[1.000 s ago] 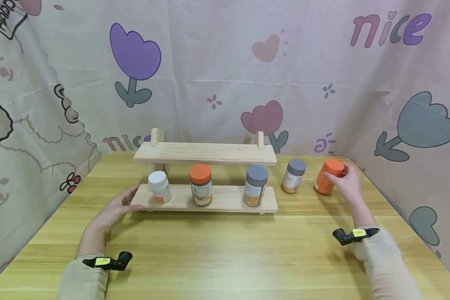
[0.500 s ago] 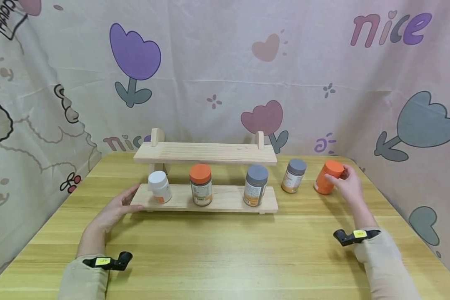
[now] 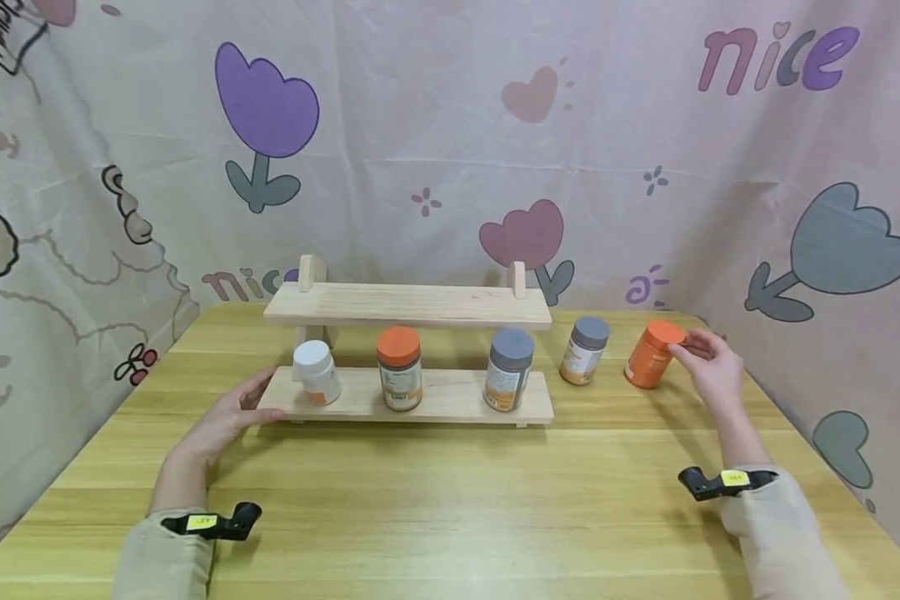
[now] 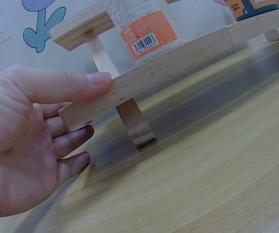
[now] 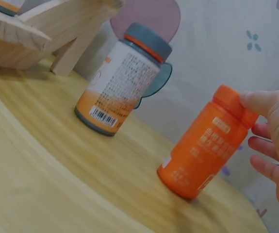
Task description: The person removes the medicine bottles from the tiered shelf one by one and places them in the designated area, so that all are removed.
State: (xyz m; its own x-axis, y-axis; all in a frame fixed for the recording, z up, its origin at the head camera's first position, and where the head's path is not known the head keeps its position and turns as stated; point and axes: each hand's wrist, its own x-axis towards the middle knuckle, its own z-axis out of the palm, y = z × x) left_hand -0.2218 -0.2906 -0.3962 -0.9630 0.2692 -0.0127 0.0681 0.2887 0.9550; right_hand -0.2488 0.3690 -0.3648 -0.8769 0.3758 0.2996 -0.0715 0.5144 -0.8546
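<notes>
My left hand [image 3: 228, 421] holds the left end of the lower board of a two-tier wooden shelf [image 3: 450, 408]. In the left wrist view its thumb lies along the board's front edge, with fingers behind and below. At the right, an orange bottle [image 3: 648, 362] with an orange cap stands upright on the table. My right hand [image 3: 712, 371] is at its right side, fingers loosely parted. In the right wrist view the thumb [image 5: 260, 102] overlaps the cap, and the other fingers stand apart from the bottle. A grey-capped bottle [image 3: 583, 354] stands just left of the orange one.
On the lower board stand a white bottle [image 3: 317, 375], an orange-capped jar [image 3: 400, 371] and a grey-capped jar [image 3: 508, 371]. The upper board [image 3: 412, 304] carries nothing. A printed curtain [image 3: 405, 125] hangs behind the wooden table [image 3: 435, 508].
My right hand has loosened from the orange bottle and drawn back slightly to the right. The bottle stays in place. My left hand keeps its hold on the shelf.
</notes>
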